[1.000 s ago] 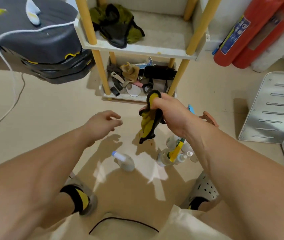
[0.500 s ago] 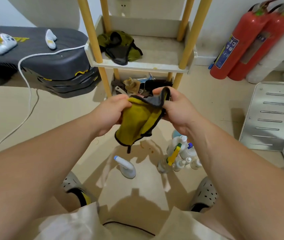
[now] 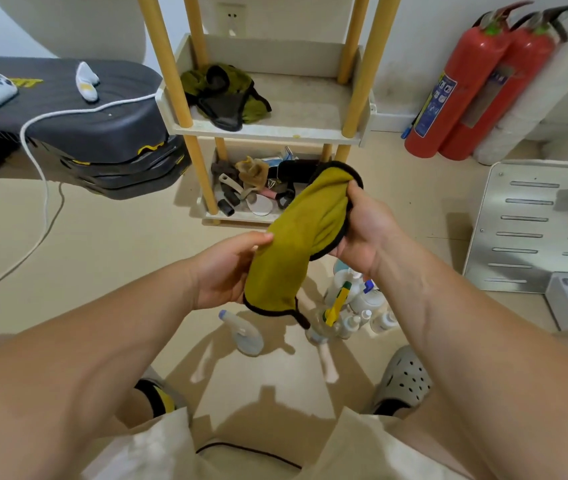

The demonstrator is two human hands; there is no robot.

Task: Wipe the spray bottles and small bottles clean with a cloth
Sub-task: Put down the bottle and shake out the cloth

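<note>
Above the pale floor [image 3: 109, 258], between the person's knees and the yellow-posted white shelf unit [image 3: 277, 131], both hands hold up a mustard-yellow microfibre cloth with black piping [image 3: 296, 251]. The right hand [image 3: 367, 230] has its fingers curled round the upper end, thumb pressed over the bunched fabric, while the left hand [image 3: 222, 271] pinches the lower edge between thumb and fingers, so the cloth hangs slack and slanting between them. None of the bottles has been taken up yet: a translucent white spray bottle with a pale blue tip [image 3: 242, 329] lies on its side on the floor below the cloth, and just to its right stands a cluster of white spray bottles and small bottles [image 3: 358, 306], one with a yellow-and-green trigger, packed touching one another. The step in hand looks like readying the cloth, and it would go best if the fabric were opened and folded into a flat pad across one palm, piping tucked away, leaving the other hand free. The lone lying bottle seems the easier first pick, since reaching into the tight cluster risks toppling the small ones.
</note>
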